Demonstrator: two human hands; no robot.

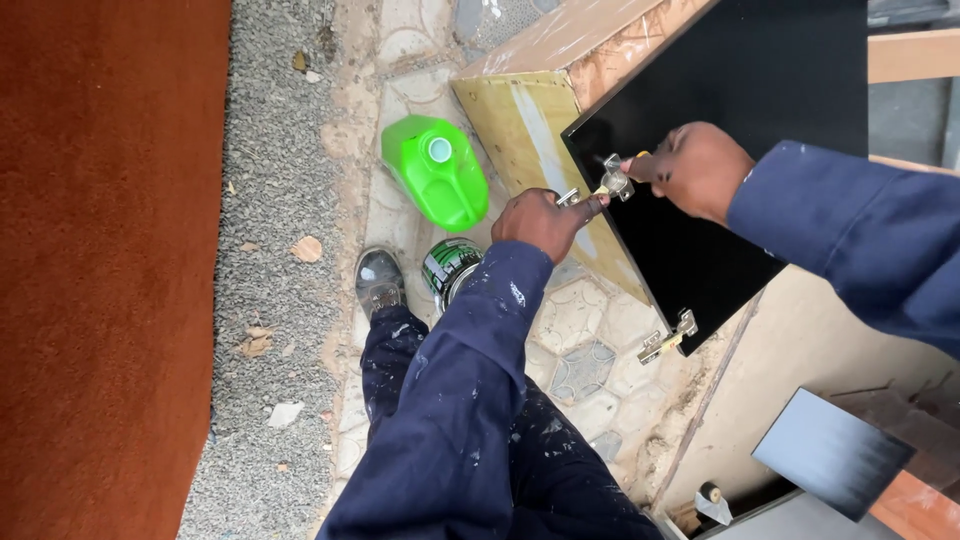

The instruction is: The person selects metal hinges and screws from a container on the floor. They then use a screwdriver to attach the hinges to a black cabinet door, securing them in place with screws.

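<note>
While pinched between both hands' fingers (592, 203), hinge (612, 178).

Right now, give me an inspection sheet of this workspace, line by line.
Surface: paved ground with sandy dust; gravel strip beside it.
Job's things: black panel lying over a wooden cabinet edge; upper metal hinge at the hands; second hinge lower on the panel edge.
Clutter: green plastic jug; tin can; small dark board.
Grippers: left hand touches the upper hinge; right hand pinches a small yellowish tool at it.
Cables: nothing seen.
Surroundings: reddish surface; paint-spattered blue overalls.
</note>
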